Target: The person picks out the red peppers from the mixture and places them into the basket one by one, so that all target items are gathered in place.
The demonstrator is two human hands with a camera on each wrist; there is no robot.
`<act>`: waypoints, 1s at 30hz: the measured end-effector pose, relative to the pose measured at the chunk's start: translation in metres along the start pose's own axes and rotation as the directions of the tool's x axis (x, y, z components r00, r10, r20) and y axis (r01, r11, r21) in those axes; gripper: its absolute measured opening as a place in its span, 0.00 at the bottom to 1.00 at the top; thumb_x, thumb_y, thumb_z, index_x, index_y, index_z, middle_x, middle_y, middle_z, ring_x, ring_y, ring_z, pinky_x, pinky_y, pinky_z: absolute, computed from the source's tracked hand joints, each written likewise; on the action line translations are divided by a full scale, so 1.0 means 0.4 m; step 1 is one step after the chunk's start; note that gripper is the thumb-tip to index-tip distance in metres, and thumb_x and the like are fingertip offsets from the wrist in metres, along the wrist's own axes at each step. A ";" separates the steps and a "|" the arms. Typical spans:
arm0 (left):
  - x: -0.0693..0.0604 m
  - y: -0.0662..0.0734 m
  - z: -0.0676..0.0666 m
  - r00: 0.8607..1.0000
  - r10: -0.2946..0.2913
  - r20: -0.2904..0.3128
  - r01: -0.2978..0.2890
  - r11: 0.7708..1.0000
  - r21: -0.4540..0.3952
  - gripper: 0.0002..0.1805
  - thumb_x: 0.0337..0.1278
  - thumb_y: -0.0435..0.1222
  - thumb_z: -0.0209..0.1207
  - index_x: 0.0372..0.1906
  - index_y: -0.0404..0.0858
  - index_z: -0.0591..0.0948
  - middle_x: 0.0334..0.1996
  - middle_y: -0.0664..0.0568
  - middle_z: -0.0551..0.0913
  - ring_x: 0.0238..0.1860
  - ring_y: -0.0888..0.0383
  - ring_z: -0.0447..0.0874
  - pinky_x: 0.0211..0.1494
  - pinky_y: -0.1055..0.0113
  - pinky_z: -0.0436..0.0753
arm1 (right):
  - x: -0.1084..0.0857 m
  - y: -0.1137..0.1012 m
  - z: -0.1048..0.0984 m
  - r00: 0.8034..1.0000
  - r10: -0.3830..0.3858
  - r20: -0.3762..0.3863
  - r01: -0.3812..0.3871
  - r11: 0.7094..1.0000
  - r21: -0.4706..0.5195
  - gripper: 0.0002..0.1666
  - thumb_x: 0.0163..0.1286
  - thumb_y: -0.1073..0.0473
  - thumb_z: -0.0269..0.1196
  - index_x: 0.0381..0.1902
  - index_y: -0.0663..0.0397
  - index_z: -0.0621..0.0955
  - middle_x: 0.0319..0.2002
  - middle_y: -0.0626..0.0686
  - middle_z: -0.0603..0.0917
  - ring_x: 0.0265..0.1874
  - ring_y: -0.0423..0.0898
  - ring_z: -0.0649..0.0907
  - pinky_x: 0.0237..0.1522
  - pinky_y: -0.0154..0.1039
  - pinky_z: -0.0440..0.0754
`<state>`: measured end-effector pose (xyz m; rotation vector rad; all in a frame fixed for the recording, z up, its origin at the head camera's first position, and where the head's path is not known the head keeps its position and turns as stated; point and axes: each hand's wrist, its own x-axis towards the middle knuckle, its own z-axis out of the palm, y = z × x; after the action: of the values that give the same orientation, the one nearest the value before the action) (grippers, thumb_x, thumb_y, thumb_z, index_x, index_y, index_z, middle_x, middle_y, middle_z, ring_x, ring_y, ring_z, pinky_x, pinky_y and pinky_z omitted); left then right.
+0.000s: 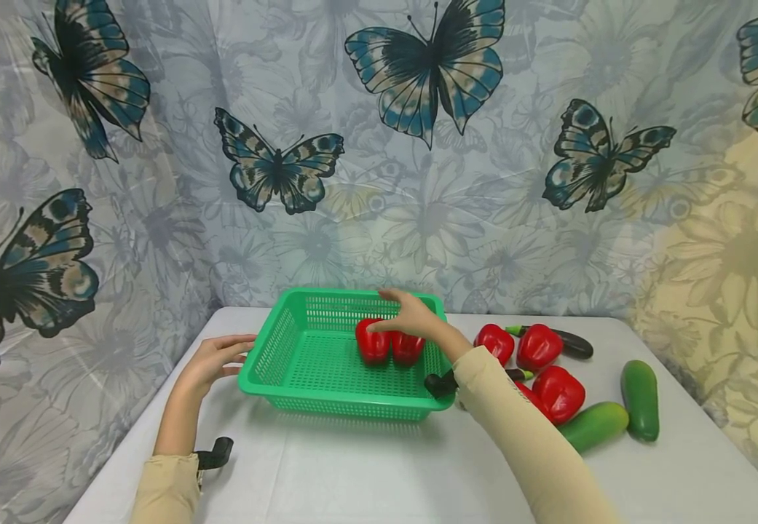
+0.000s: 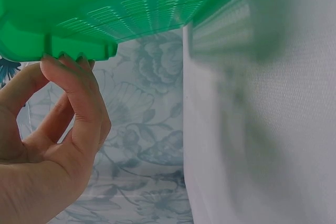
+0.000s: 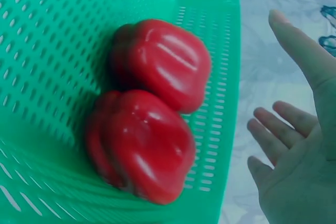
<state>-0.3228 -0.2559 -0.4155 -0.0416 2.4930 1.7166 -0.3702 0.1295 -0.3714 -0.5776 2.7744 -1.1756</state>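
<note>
A green plastic basket [image 1: 339,402] with slotted sides sits on the white table. Two red bell peppers [image 3: 149,145] lie side by side inside it, toward its right end. At the basket's left rim, my left hand [image 1: 213,360] touches the edge with its fingertips; the left wrist view shows those slightly bent fingers [image 2: 86,95] under the rim. My right hand [image 1: 411,314] hovers over the right part of the basket, above the peppers. Its thumb and fingers are spread apart and hold nothing, as the right wrist view shows.
Right of the basket lie several more red bell peppers [image 1: 558,394], a dark eggplant [image 1: 575,345] and two green cucumber-like vegetables [image 1: 641,400]. Part of this group is hidden behind the right sleeve [image 1: 529,437]. A butterfly-patterned cloth [image 1: 418,240] hangs behind the table [image 1: 326,473].
</note>
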 end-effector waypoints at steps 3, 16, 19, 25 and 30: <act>-0.003 0.001 0.000 1.000 -0.007 0.000 0.007 1.000 0.009 0.31 0.65 0.49 0.60 0.66 0.34 0.73 0.51 0.55 0.80 0.41 0.63 0.80 0.47 0.68 0.84 | -0.005 -0.005 -0.009 1.000 -0.013 -0.006 0.013 1.000 0.002 0.53 0.56 0.43 0.74 0.73 0.53 0.64 0.71 0.56 0.68 0.73 0.55 0.66 0.71 0.55 0.67; -0.007 -0.001 0.004 1.000 -0.011 -0.003 0.011 1.000 0.007 0.31 0.64 0.48 0.60 0.65 0.34 0.74 0.50 0.56 0.80 0.42 0.62 0.81 0.47 0.66 0.85 | -0.041 0.004 -0.054 0.997 -0.065 -0.037 0.068 0.995 0.080 0.51 0.57 0.46 0.73 0.74 0.51 0.63 0.73 0.54 0.66 0.74 0.54 0.63 0.73 0.59 0.63; -0.006 -0.001 0.004 1.000 -0.016 -0.005 0.016 1.000 0.006 0.31 0.64 0.49 0.61 0.66 0.35 0.74 0.52 0.54 0.80 0.42 0.62 0.81 0.48 0.67 0.85 | -0.054 0.008 -0.070 0.997 -0.063 -0.046 0.067 0.994 0.086 0.51 0.57 0.47 0.73 0.74 0.50 0.63 0.73 0.54 0.66 0.74 0.54 0.63 0.72 0.59 0.63; -0.003 -0.002 0.002 1.000 -0.017 -0.012 0.017 1.000 0.011 0.32 0.64 0.50 0.61 0.66 0.36 0.74 0.52 0.55 0.81 0.42 0.63 0.81 0.48 0.67 0.85 | -0.085 0.019 -0.105 0.997 -0.051 -0.060 0.058 0.991 0.124 0.50 0.58 0.46 0.73 0.74 0.46 0.63 0.73 0.52 0.65 0.74 0.54 0.62 0.72 0.62 0.62; -0.004 0.001 0.002 1.000 -0.010 -0.006 0.010 1.000 0.003 0.31 0.64 0.49 0.61 0.65 0.34 0.74 0.48 0.58 0.81 0.41 0.63 0.81 0.47 0.67 0.85 | -0.108 0.041 -0.133 0.997 -0.044 -0.063 0.054 0.985 0.163 0.50 0.60 0.47 0.71 0.75 0.46 0.61 0.75 0.54 0.62 0.76 0.56 0.59 0.72 0.65 0.59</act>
<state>-0.3213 -0.2550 -0.4152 -0.0586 2.4957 1.7117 -0.3464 0.1920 -0.3487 -0.6066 2.6893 -1.4383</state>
